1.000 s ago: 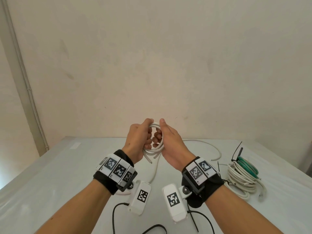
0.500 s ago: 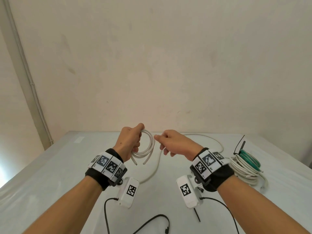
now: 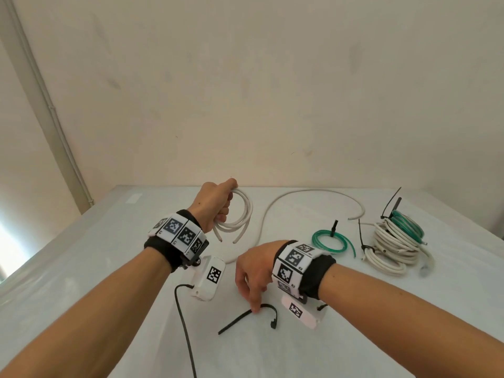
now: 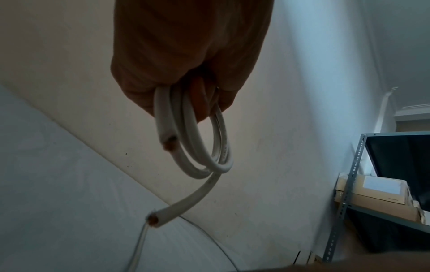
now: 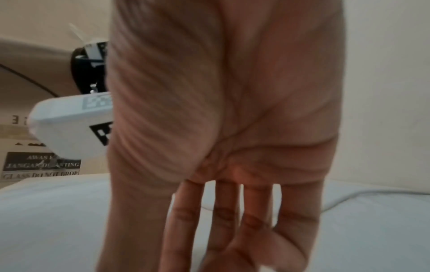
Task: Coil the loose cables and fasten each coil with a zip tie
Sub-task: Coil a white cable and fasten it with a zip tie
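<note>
While the white coil hangs finished but unfastened: the scene shows a one-handed hold and a reach for a tie.
Left hand (image 3: 215,203): fingers curled tight round the white cable coil (image 3: 240,216), raised above the bench (image 3: 81,268); the fist pins the loops together, judged so that they do not spring apart while the other hand is away.
Coil detail: in the left wrist view the loops (image 4: 200,147) hang below the fist and both cut ends point downward, one short, one trailing lower.
Right hand (image 3: 255,271): fingers straight and pointing down, holding nothing; one fingertip touches, or sits just above, the black zip tie (image 3: 245,317) lying on the bench near the person. Contact cannot be settled, since the right wrist view is blurred.
Step in hand: judged to be picking up the tie to bind the held coil.
Loose white cable (image 3: 305,197): lies uncoiled in a wide arc across the far bench, apart from both hands; still to be coiled.
Green coil (image 3: 331,241): flat on the bench right of the right hand, with a black tie standing up from it.
Bundle at right (image 3: 392,246): white coils stacked with a green coil on top, black ties visible round them.
Containers: none in view; every coil rests directly on the bench cover.
</note>
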Motion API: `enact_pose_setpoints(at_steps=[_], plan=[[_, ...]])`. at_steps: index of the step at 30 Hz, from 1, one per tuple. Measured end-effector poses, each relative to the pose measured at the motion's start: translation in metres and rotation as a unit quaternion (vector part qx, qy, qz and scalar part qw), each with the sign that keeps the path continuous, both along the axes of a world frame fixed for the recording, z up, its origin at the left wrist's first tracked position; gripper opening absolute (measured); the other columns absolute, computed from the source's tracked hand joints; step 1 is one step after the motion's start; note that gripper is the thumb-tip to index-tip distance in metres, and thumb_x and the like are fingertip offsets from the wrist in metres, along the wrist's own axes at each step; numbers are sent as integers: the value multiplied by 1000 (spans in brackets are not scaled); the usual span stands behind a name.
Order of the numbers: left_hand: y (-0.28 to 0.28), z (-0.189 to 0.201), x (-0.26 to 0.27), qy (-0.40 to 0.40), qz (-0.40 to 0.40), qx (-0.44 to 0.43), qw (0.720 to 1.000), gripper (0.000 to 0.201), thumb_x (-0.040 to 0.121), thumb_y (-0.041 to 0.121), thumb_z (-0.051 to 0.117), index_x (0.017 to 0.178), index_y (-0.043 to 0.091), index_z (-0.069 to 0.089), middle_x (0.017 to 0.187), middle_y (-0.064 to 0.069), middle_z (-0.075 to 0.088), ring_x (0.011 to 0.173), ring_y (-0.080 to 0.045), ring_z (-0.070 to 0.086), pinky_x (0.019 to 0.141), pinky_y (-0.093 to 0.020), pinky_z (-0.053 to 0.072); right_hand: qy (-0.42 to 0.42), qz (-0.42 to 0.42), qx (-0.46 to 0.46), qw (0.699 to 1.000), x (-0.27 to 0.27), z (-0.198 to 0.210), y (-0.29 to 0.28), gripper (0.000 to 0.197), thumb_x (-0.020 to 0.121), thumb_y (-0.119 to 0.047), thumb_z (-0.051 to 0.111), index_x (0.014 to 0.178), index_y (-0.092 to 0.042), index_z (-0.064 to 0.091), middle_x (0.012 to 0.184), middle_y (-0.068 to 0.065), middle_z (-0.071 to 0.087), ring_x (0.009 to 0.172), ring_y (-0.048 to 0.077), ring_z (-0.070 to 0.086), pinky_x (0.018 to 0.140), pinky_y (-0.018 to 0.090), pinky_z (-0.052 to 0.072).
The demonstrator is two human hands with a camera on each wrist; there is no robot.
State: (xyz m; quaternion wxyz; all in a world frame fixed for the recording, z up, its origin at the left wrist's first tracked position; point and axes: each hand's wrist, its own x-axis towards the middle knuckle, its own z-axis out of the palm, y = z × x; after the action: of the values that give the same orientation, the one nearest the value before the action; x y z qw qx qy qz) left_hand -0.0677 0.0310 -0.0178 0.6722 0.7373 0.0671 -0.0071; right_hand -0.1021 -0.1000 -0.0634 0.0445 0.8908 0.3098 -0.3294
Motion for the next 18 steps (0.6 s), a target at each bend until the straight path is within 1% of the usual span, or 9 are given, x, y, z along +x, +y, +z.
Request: enact_pose_setpoints(at_steps=[3,6,7,9,11,13,15,17,18], plan=[[0,0,1,4,-7,-2,1000,37,96,25,57,66,20,35,53,5,22,44,-13,17,41,-21,16,-5,12,10,1000,-1,-1,4,19,77,-22,87,93,-15,81,78,-3,69,72,13,59,67,29,51],[3,0,1,6,-10,-5,1000,39,97,26,57,65,20,35,52,6,23,42,-12,17,40,-20,17,-4,-10,11,1000,1,-2,-1,19,77,-23,87,93,-14,80,76,-4,70,67,10,60,62,24,50],[4,0,2,6,-9,-6,1000,39,97,26,57,65,20,35,52,6,23,42,-12,17,40,-21,17,0,-18,15,1000,2,-3,-4,20,76,-23,88,92,-15,79,77,-3,72,67,9,63,63,25,53],[5,-2,3,7,-10,-9,1000,38,96,26,57,66,21,35,53,6,23,43,-13,18,41,-22,17,14,-36,32,999,4,-7,-9,20,76,-20,89,90,-13,77,87,5,78,72,12,70,70,30,60],[6,-4,4,12,-11,-15,1000,38,96,26,57,66,21,34,53,6,22,43,-13,17,41,-22,17,21,-52,44,997,5,-10,-12,17,78,-15,86,92,-10,77,91,7,79,76,15,73,74,33,61],[5,-6,4,16,-13,-20,1000,38,97,27,56,67,21,34,53,6,22,43,-13,17,42,-23,16,5,-58,46,997,5,-9,-14,15,81,-14,81,94,-10,77,84,4,76,71,14,70,69,30,60],[5,-6,5,14,-16,-25,999,37,97,27,56,68,21,34,54,6,21,44,-13,16,43,-23,15,-37,-77,60,995,6,-3,-19,13,81,-19,77,93,-12,75,77,-2,73,58,6,63,59,23,53],[7,-6,5,10,-12,-31,999,36,97,27,56,68,21,34,55,6,21,43,-12,16,43,-23,15,-62,-127,107,984,12,6,-30,8,82,-19,74,88,-14,71,70,-6,71,49,1,58,55,20,47],[8,-6,6,8,-7,-33,999,36,97,27,56,68,21,34,54,6,21,43,-12,16,42,-22,16,-67,-156,140,975,16,11,-36,6,82,-17,72,86,-15,68,69,-6,72,50,0,59,55,20,48]])
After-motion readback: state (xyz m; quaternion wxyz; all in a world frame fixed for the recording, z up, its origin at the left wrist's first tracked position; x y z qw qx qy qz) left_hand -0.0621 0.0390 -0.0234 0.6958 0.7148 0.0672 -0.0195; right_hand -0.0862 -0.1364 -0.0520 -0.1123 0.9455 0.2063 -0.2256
